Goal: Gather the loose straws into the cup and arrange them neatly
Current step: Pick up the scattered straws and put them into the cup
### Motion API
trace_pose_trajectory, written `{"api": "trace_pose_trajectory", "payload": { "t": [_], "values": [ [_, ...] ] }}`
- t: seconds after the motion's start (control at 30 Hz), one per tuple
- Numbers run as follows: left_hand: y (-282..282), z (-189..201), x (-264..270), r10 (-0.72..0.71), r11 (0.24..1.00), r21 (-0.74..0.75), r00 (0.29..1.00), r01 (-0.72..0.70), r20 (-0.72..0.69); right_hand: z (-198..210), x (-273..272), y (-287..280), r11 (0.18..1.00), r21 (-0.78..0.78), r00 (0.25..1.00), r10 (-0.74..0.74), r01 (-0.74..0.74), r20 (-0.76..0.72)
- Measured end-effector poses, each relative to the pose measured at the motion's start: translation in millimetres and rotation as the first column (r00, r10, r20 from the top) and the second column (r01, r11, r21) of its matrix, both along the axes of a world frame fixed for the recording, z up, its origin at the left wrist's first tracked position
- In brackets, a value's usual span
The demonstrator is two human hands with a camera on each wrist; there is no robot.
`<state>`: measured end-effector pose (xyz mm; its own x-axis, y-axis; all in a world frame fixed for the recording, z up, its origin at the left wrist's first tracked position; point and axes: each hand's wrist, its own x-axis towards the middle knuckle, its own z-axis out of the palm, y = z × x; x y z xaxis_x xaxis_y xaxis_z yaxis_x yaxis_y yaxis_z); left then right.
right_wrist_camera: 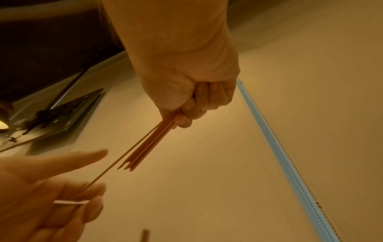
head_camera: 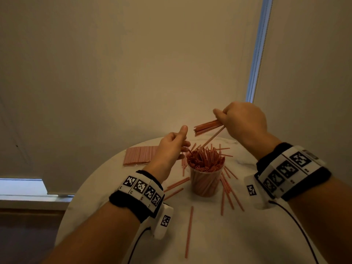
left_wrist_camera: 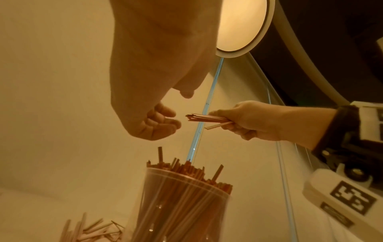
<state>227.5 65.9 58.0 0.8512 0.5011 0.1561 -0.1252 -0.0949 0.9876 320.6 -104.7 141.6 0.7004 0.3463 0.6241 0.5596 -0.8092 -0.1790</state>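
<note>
Round white table (head_camera: 247,235), cream blinds (head_camera: 133,63), round ceiling lamp (left_wrist_camera: 240,24) lit.

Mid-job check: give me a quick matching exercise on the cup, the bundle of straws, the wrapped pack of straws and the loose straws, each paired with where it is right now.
Things:
1. cup
2. bundle of straws
3. wrapped pack of straws
4. loose straws

Places:
A. lying flat at the table's far left
B. gripped in the right hand, above the table
C. scattered on the tabletop around the cup
D. upright mid-table, packed with straws

Pairs: 1-D, 2-B, 3-A, 4-C
</note>
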Motion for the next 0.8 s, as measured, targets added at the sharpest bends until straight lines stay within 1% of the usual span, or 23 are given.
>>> {"api": "trace_pose_trajectory", "payload": {
  "t": [0.03,0.1,0.2,0.27,0.33,0.4,0.47,0.53,0.7,0.8],
  "values": [
    [2,-2,1,-0.017,0.997,0.074,1.000,0.018,-0.020,2,6,-2,0.999,0.020,0.999,-0.026,0.025,0.028],
    [2,-7,2,-0.113,0.966,0.221,0.988,0.135,-0.109,0,13,-4,0.998,0.020,0.996,-0.067,0.066,0.057],
    [0,-17,11,-0.238,0.899,0.301,0.931,0.319,-0.275,-14,16,-2,0.996,-0.038,0.994,-0.083,0.086,0.072],
    [-3,-22,17,-0.261,0.857,0.344,0.898,0.384,-0.354,-29,14,0,0.990,-0.118,0.994,-0.068,0.078,0.084],
    [-5,-29,22,-0.256,0.848,0.355,0.890,0.394,-0.377,-43,12,4,0.968,-0.243,0.997,-0.048,0.061,0.059],
    [-5,-35,24,-0.248,0.856,0.349,0.895,0.382,-0.371,-50,11,7,0.930,-0.366,1.000,-0.001,0.005,0.010],
    [-5,-37,23,-0.246,0.857,0.357,0.904,0.371,-0.349,-49,11,12,0.896,-0.442,0.999,0.044,-0.050,-0.024],
    [-4,-37,22,-0.239,0.854,0.374,0.911,0.362,-0.335,-43,11,16,0.877,-0.472,0.995,0.060,-0.089,-0.077],
    [-4,-39,21,-0.227,0.844,0.402,0.916,0.355,-0.332,-18,4,23,0.827,-0.545,0.974,0.011,-0.136,-0.225],
    [-2,-42,22,-0.211,0.840,0.421,0.920,0.344,-0.331,-23,-7,35,0.775,-0.600,0.960,0.032,-0.199,-0.278]
  ]
}}
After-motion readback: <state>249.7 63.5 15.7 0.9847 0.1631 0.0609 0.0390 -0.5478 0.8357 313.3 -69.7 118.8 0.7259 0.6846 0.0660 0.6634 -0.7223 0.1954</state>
